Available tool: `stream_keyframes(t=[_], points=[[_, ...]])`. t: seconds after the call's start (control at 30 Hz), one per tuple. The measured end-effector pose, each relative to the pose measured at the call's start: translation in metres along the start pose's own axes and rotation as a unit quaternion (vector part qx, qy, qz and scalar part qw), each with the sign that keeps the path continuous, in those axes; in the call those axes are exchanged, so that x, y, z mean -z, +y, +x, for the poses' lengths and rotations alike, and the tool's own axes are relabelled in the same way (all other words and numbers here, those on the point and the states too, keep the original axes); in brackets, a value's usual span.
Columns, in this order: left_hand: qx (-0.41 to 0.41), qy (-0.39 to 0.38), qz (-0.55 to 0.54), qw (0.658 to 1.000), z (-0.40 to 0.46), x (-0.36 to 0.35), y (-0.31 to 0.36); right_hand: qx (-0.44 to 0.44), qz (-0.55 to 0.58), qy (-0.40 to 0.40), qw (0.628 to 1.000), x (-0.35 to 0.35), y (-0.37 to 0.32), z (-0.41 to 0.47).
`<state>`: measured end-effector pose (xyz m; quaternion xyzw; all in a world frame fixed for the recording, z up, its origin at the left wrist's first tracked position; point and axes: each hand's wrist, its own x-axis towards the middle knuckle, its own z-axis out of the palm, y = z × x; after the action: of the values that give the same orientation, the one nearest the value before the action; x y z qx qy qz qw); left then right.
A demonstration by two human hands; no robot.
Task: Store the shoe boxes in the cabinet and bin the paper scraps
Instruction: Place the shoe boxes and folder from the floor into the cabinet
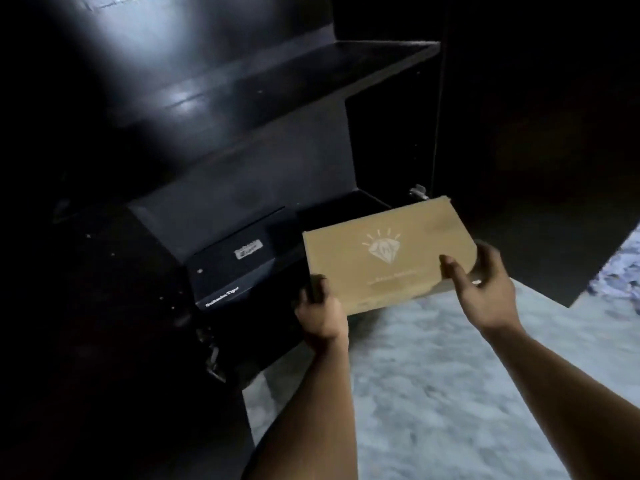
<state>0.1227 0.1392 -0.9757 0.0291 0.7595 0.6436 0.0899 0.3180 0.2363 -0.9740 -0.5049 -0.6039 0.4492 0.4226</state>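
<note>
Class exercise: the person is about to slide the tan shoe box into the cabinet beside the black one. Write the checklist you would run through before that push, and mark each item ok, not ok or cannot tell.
1. Left hand grips the near left corner of the tan shoe box: ok.
2. Right hand holds the right edge, thumb on the lid: ok.
3. Lid is closed flat: ok.
4. Space to the right of the black shoe box on the bottom shelf is free: ok at the front; further back cannot tell, too dark.
5. Cabinet door is swung clear of the opening: ok.
6. Box is squared to the opening: not ok, it sits angled.

left hand [320, 311]: fingers curled, gripping | right hand [485, 289]: thumb on top, gripping | both forearms extended forward
</note>
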Motion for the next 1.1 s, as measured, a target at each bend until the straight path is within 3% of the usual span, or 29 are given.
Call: stream_keyframes(t=[0.2, 0.3, 0.4, 0.5, 0.57, 0.67, 0.73, 0.9, 1.1], points=[[-0.055, 0.141, -0.117, 0.981, 0.098, 0.022, 0.049, 0.034, 0.047, -0.107, 0.993, -0.115, -0.052, 0.07], [-0.092, 0.166, -0.079, 0.979, 0.144, 0.046, 0.046, 0.043, 0.068, -0.178, 0.981, -0.173, -0.059, 0.081], [-0.069, 0.126, 0.042, 0.989, 0.166, 0.07, 0.029, 0.032, 0.07, -0.23, 0.97, -0.221, -0.053, 0.074], [-0.069, 0.128, 0.119, 0.982, 0.175, 0.08, 0.012, 0.043, 0.051, -0.214, 0.974, -0.252, -0.045, 0.065], [-0.02, 0.122, 0.12, 0.985, 0.183, 0.079, 0.012, 0.044, 0.041, -0.212, 0.975, -0.268, -0.051, 0.065], [0.134, 0.072, 0.019, 0.988, 0.197, 0.076, 0.03, 0.036, -0.005, -0.229, 0.973, -0.293, -0.062, 0.072], [0.166, 0.035, 0.001, 0.986, 0.195, 0.075, 0.04, 0.028, -0.039, -0.236, 0.971, -0.304, -0.068, 0.076], [0.117, -0.027, 0.107, 0.987, 0.177, 0.077, 0.041, -0.001, -0.051, -0.24, 0.969, -0.309, -0.068, 0.077], [0.018, -0.113, 0.273, 0.955, 0.118, 0.057, 0.005, -0.029, -0.05, -0.211, 0.976, -0.254, -0.03, 0.049]])
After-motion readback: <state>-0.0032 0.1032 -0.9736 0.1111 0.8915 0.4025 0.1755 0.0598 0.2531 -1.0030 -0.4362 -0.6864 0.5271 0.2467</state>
